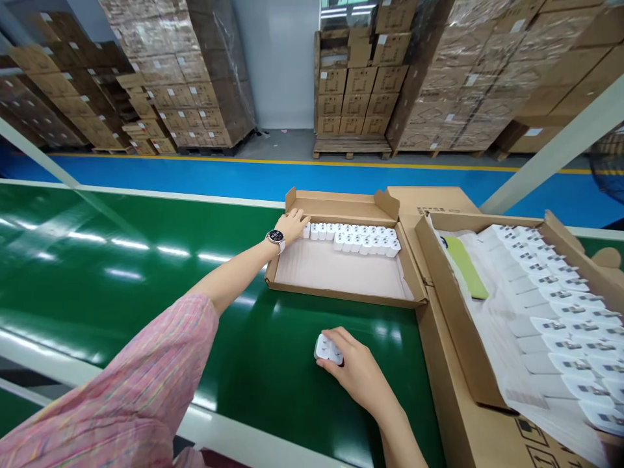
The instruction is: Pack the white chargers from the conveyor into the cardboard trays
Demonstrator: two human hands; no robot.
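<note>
My left hand (292,224), with a watch (275,238) on its wrist, reaches into the back left corner of a shallow cardboard box (346,298). Its curled fingers are on a small white plastic block (306,230) at the end of the back row; the fingertips are partly hidden. More white blocks (366,243) with dark marks on top stand in two rows, the front one shorter and to the right. Over the green belt, in front of the box, my right hand (358,370) is closed around a few similar white blocks (329,350).
At the right, an open carton (458,325) holds rows of white parts (560,292) with metal bits, and a lime-green flat object (465,266). It rests on large cardboard (453,383). The green belt (121,260) runs leftward. Stacked cartons (361,84) stand beyond the blue floor.
</note>
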